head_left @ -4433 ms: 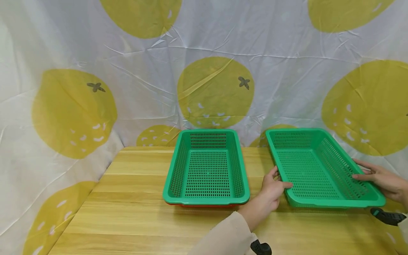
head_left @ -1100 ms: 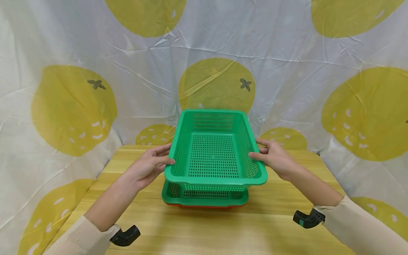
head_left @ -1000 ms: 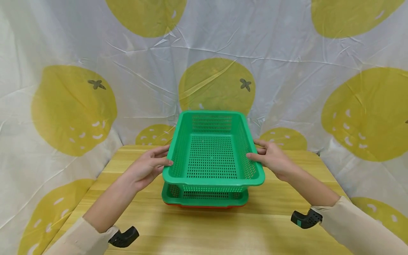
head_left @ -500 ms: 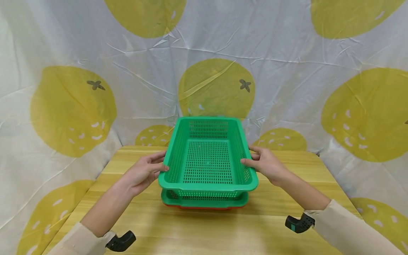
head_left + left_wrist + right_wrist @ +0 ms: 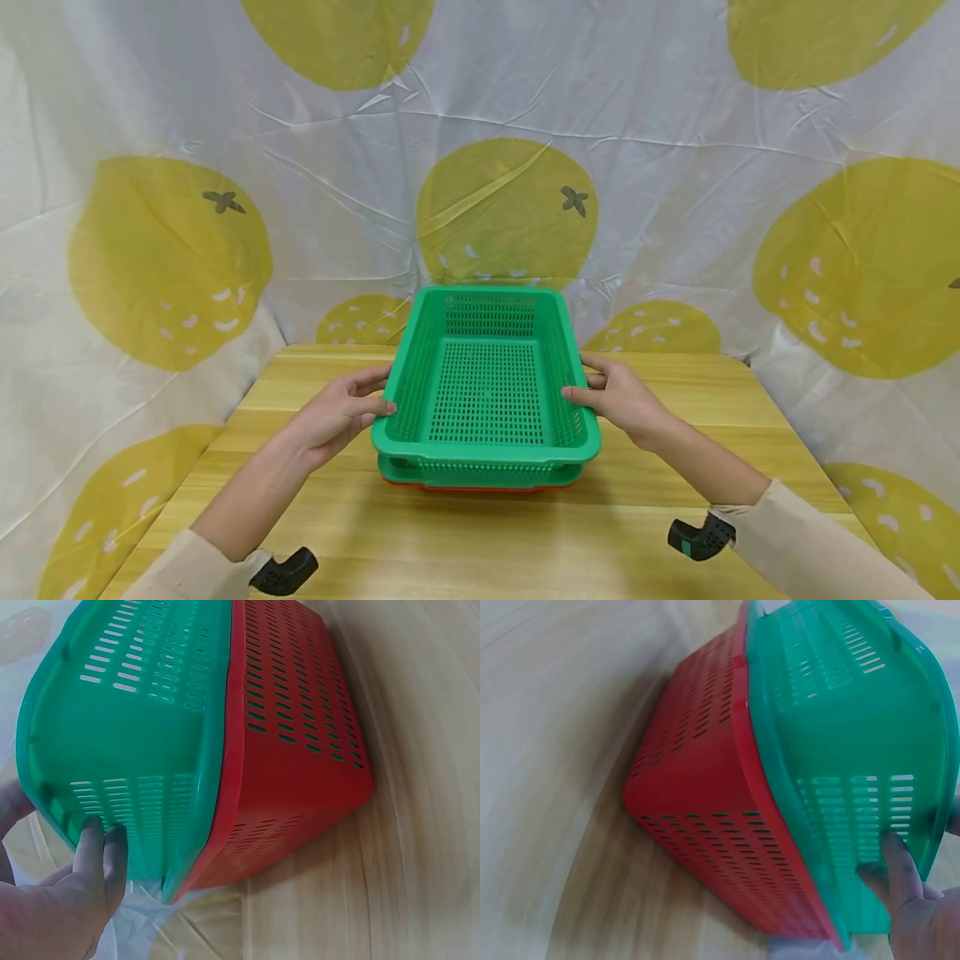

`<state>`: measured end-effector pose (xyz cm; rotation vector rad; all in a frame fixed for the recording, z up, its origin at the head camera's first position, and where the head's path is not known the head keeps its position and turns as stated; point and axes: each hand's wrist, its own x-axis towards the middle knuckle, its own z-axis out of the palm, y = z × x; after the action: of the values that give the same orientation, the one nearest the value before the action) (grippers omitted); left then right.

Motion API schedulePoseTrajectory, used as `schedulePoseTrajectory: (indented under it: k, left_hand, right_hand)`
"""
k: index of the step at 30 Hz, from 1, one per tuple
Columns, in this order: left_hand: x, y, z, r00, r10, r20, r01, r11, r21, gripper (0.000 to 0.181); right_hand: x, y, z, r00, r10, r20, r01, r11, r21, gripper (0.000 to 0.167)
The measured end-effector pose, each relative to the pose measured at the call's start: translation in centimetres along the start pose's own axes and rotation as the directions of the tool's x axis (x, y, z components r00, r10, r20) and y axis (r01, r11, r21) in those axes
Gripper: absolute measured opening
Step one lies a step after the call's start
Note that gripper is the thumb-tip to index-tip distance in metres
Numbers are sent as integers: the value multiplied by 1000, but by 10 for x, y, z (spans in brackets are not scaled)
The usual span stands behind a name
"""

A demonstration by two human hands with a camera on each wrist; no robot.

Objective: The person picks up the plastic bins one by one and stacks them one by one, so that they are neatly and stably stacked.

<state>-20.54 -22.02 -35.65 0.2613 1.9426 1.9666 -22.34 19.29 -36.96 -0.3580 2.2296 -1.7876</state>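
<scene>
Both hands hold a green perforated plastic basket by its long sides, partly lowered into a stack. On the left rim my left hand has its thumb on top and fingers against the outer wall. The right hand grips the opposite rim the same way. Beneath it sits a second green basket, showing only its rim and a bit of the front. That one is nested in a red basket, whose perforated walls stand on the table in both wrist views.
The light wooden table reaches back to a pale curtain printed with large yellow lemons, which also hangs along the left and right sides. Black wrist devices sit at the cuffs of the beige sleeves.
The held green basket has come from the right side of the table to above the stack, then sunk down into it. Both hands moved with it, keeping their grip.
</scene>
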Motion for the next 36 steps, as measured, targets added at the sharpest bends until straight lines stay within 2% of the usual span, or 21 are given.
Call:
schedulePoseTrajectory:
  k: [3, 7, 13, 19, 27, 30, 36]
  left_hand:
    - [1, -2, 0, 1000, -4, -8, 4, 1000, 29, 78]
    - [1, -5, 0, 1000, -6, -18, 8, 993, 115, 78]
    - [0, -6, 0, 999, 14, -37, -5, 969, 249, 75]
    - [2, -14, -1, 996, -3, -94, 34, 943, 330, 73]
    - [6, -28, 0, 990, -36, -138, 84, 929, 361, 76]
    - [8, -36, 1, 990, -21, -136, 71, 924, 375, 76]
    - [13, -48, 4, 994, 36, -102, 3, 934, 357, 73]
  right_hand:
    - [1, 3, 2, 1000, 8, -4, -8, 1000, -4, 79]
    - [1, 6, 4, 999, 30, -25, -31, 998, -48, 81]
    - [2, 9, 6, 998, 31, -53, -38, 991, -127, 82]
    - [4, 14, 8, 996, 22, -86, -38, 981, -191, 79]
    - [5, 27, 11, 998, 8, -62, -17, 989, -148, 76]
    - [5, 31, 12, 998, 11, -63, -20, 990, -143, 75]
    - [3, 39, 10, 997, 37, -62, -48, 982, -182, 74]
